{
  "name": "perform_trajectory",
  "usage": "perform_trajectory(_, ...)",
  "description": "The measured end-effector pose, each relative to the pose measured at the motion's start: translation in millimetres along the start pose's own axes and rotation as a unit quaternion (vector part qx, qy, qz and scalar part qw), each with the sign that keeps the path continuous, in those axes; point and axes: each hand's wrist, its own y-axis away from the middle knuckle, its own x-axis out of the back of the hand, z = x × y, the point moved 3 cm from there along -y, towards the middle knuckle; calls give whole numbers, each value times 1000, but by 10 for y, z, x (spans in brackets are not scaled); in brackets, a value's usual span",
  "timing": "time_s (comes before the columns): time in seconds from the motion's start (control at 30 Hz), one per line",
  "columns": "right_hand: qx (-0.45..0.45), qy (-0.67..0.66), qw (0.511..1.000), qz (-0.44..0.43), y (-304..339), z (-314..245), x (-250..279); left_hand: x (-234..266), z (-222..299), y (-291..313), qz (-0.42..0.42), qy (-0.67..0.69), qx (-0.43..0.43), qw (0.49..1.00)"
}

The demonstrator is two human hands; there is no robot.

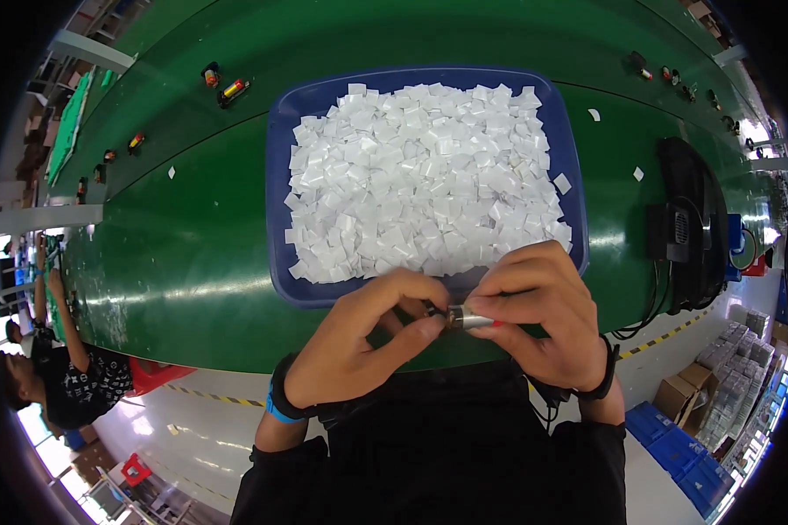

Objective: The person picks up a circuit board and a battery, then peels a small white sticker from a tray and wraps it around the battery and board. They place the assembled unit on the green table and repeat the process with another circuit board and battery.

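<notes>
Right hand [543,317]: my fingertips pinch a small silver metal cylinder [472,319], red at one side.
Left hand [369,338]: nearly closed, pinching its dark left end.
Cylinder: lower centre, long axis left-right, nearer my right.

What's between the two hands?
A small silver cylinder, dark end toward the left hand, body in the right hand; the head view shows it.

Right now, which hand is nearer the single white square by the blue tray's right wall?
Right. In the picture, the right hand is below the white square; the left hand is farther off, below and well to the square's left.
</notes>
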Motion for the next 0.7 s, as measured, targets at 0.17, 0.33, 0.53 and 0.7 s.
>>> perform_trajectory(0.17, -10, -19, 1000, -4, 16, 19, -8, -7, -21, -17, -63, 59, -30, 996)
perform_trajectory(0.33, -25, -85, 996, -32, 4, -15, 8, -23, -84, -1, -107, 250, 24, 962)
perform_trajectory(0.53, -73, -151, 986, -3, 45, 24, 12, 37, -104, 19, -82, 239, 80, 964)
perform_trajectory(0.7, -107, -157, 982, -12, 11, 55, 6, 61, -19, -24, -114, 60, -24, 991)
